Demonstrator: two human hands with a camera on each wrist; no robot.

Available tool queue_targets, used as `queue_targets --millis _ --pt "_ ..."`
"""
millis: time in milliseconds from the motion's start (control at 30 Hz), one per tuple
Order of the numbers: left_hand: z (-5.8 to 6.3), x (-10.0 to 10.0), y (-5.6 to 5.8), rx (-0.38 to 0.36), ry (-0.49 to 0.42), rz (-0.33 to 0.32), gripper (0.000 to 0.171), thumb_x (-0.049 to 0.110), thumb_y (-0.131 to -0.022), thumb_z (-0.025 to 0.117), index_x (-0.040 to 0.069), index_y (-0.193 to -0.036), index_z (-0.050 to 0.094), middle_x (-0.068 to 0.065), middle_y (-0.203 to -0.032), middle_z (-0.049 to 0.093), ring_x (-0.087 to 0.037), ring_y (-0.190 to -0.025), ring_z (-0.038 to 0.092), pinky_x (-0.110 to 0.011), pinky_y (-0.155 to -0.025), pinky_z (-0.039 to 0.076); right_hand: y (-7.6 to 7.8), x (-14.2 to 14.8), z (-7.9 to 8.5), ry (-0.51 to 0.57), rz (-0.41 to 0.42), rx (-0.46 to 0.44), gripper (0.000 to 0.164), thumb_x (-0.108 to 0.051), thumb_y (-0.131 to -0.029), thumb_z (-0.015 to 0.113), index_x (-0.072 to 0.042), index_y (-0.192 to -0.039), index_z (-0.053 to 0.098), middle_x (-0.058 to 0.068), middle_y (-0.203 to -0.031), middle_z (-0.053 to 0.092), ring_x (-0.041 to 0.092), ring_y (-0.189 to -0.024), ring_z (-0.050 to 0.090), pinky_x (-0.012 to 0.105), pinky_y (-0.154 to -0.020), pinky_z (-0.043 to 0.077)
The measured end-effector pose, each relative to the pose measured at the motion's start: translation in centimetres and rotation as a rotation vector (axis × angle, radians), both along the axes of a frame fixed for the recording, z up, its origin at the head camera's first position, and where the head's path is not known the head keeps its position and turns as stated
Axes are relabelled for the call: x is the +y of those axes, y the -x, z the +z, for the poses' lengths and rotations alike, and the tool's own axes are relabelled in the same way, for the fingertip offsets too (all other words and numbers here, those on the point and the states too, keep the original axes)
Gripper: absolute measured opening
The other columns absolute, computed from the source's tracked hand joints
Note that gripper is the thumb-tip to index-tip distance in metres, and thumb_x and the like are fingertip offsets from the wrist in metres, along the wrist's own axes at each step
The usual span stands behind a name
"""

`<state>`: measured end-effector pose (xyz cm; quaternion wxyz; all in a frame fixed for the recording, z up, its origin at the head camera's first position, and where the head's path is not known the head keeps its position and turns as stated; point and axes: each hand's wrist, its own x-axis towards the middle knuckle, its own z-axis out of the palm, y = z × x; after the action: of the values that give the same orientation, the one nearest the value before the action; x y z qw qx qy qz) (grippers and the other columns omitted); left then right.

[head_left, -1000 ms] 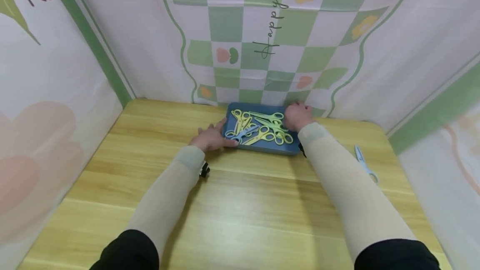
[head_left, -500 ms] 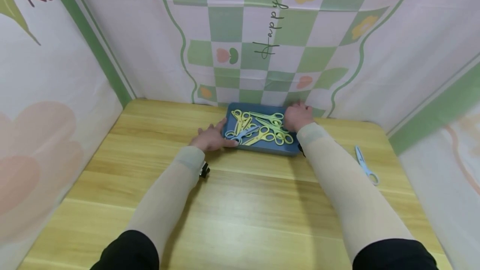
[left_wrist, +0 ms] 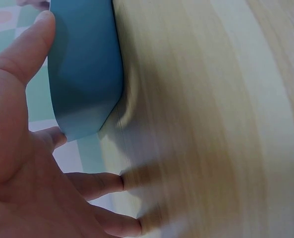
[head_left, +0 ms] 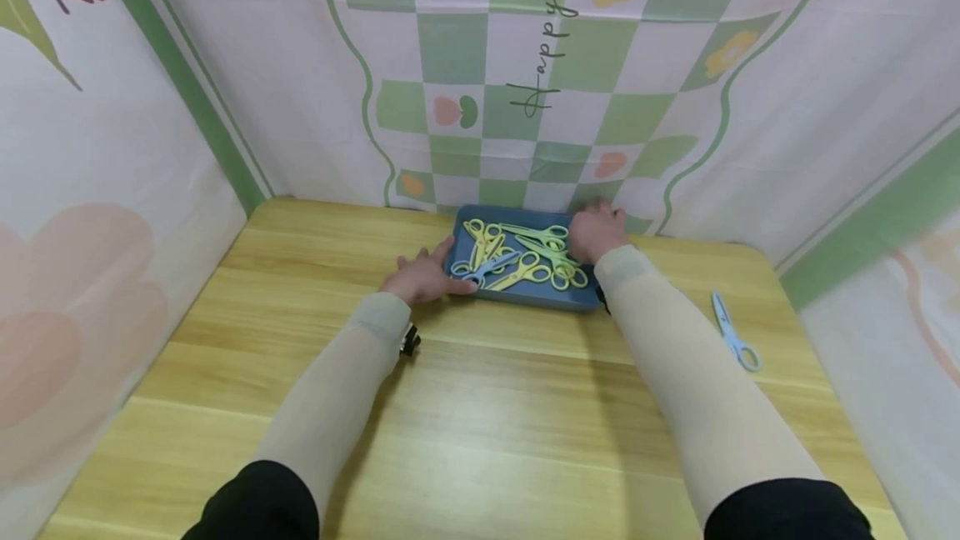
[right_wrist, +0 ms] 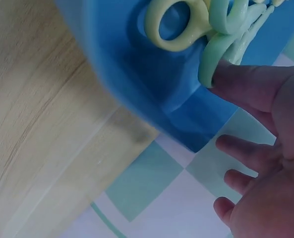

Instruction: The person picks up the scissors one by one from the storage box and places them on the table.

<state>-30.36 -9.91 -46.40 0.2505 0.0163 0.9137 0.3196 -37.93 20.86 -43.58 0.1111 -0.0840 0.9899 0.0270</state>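
Note:
A shallow blue tray (head_left: 534,300) holds several yellow and green scissors and one blue pair of scissors (head_left: 491,267). My left hand (head_left: 422,275) is at the tray's left front corner, thumb at the front rim and index finger at the left side. In the left wrist view its fingers are spread, the lower fingertips near the wooden surface. My right hand (head_left: 597,232) reaches over the tray's right end. Close up in the right wrist view, its thumb and index finger pinch the handle of green scissors (right_wrist: 217,54); the other fingers are loosely curled outside the tray.
Light blue scissors (head_left: 733,333) lie on the wooden table (head_left: 465,440) right of my right forearm. A patterned cloth (head_left: 517,115) hangs directly behind the tray. More printed cloth stands along the left and right sides.

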Motion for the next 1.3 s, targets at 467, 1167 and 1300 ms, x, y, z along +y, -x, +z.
queue_targets --millis 467,1167,1300 --pt "0.1 0.0 -0.4 0.022 -0.001 -0.003 0.109 0.068 -0.079 0.071 0.045 -0.159 0.001 -0.019 -0.164 -0.004 -0.056 -0.14 -0.012 -0.075 -0.105 -0.002 -0.8 1.4 1.4 0.067 -0.008 0.055 0.021 -0.01 -0.09 0.048 -0.003 -0.08 0.065 0.024 -0.144 0.044 0.047 -0.14 0.015 0.072 -0.098 0.019" --pt "0.2 0.2 -0.4 0.023 0.0 -0.008 0.108 0.068 -0.079 0.071 0.044 -0.159 0.001 -0.019 -0.164 -0.004 -0.055 -0.141 -0.012 -0.074 -0.106 -0.002 -3.3 5.2 1.3 0.264 -0.061 0.12 0.025 -0.011 -0.085 0.053 -0.003 -0.09 0.076 0.026 -0.148 0.042 0.055 -0.139 0.017 0.081 -0.099 0.01" --pt "0.2 0.1 -0.4 0.022 -0.001 -0.004 0.108 0.067 -0.08 0.071 0.044 -0.159 0.0 -0.019 -0.164 -0.004 -0.055 -0.141 -0.012 -0.074 -0.105 -0.003 -3.9 6.1 1.3 0.263 -0.06 0.126 0.023 -0.014 -0.086 0.056 -0.004 -0.09 0.076 0.025 -0.142 0.049 0.052 -0.139 0.021 0.081 -0.097 0.013"
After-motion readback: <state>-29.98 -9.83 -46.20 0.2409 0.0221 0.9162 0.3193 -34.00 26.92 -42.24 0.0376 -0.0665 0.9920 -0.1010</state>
